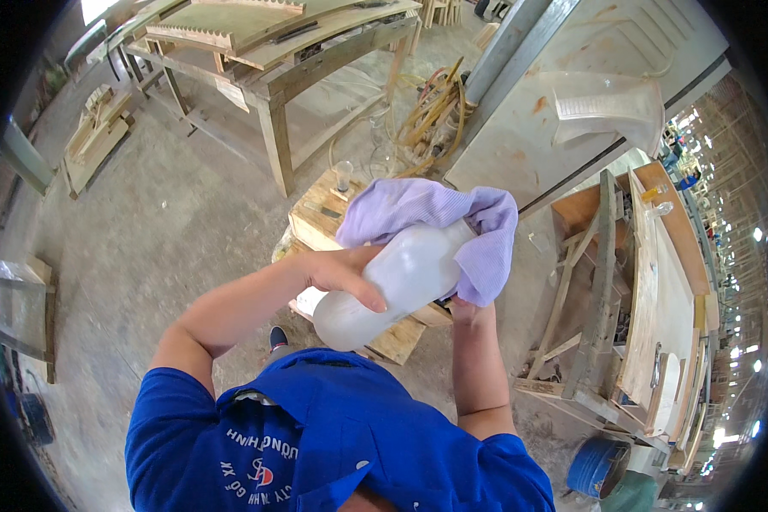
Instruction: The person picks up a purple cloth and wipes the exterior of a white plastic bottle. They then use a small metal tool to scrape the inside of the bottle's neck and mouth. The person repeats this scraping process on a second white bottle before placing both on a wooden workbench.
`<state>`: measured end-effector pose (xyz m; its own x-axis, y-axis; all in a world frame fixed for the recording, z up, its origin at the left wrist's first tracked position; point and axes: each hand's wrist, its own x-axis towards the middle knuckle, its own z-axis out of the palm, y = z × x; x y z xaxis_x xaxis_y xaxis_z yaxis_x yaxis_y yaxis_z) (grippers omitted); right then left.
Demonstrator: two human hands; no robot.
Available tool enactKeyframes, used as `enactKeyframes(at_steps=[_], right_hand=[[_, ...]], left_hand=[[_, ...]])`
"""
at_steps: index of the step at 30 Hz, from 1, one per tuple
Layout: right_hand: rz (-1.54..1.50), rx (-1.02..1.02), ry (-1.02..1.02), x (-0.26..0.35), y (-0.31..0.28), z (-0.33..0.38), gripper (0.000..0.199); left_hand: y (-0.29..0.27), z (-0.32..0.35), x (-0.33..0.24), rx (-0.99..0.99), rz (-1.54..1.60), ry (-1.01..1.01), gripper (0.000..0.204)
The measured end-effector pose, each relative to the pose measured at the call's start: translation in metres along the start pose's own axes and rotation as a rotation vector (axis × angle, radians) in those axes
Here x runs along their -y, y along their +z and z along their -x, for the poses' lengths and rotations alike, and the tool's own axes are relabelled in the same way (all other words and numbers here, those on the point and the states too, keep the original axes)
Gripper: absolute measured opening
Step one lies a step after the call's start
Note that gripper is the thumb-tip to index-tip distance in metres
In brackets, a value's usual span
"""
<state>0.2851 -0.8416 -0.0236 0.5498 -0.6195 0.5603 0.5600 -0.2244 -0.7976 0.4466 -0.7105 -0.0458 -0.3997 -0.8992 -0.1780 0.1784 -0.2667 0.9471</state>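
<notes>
A frosted, translucent white bottle (414, 269) lies tilted across my front, its rounded base at the lower left and its narrower end at the upper right. My left hand (354, 277) wraps round its middle, thumb on top and the other fingers hidden behind it. A lilac ribbed cloth (486, 256) drapes over the narrower end and hangs past it to the left. Beneath the cloth's lower right part, my right hand (468, 309) is closed on it, most of its fingers covered.
Behind the bottle stands a wooden box (320, 218) with a small clear glass (343, 173) on it. A wooden worktable (273, 94) is farther off. Yellow hoses (439, 111) lie by a grey metal cabinet (538, 111). At the right are a wooden bench (606, 299) and a blue drum (596, 465).
</notes>
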Motion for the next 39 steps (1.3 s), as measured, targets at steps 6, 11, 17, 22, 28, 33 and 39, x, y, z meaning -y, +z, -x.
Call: enactKeyframes(at_steps=[6,11,17,22,28,33,39], right_hand=[[-0.181,-0.166,0.337,-0.02,-0.005,0.015,0.053],[-0.133,-0.327,0.399,-0.069,-0.022,0.03,0.042],[-0.362,-0.148,0.418,-0.078,-0.005,0.019,0.045],[-0.355,0.098,0.307,-0.053,-0.001,-0.001,0.05],[-0.324,-0.048,0.394,-0.064,-0.001,0.017,0.05],[0.105,-0.198,0.393,-0.089,0.005,0.033,0.045],[-0.258,0.003,0.287,-0.079,0.031,0.025,0.034]], left_hand=[[0.001,-0.003,0.011,-0.366,-0.437,-0.007,0.104],[0.001,-0.02,0.023,-0.51,-0.623,-0.064,0.105],[-0.037,-0.018,0.028,-0.229,0.214,0.012,0.112],[-0.03,-0.01,0.012,-0.244,0.279,-0.03,0.11],[-0.023,-0.017,0.031,-0.508,-0.41,0.102,0.101],[0.004,-0.033,0.038,-0.923,-0.749,-0.068,0.101],[-0.025,0.015,0.038,-0.695,-0.835,0.232,0.102]])
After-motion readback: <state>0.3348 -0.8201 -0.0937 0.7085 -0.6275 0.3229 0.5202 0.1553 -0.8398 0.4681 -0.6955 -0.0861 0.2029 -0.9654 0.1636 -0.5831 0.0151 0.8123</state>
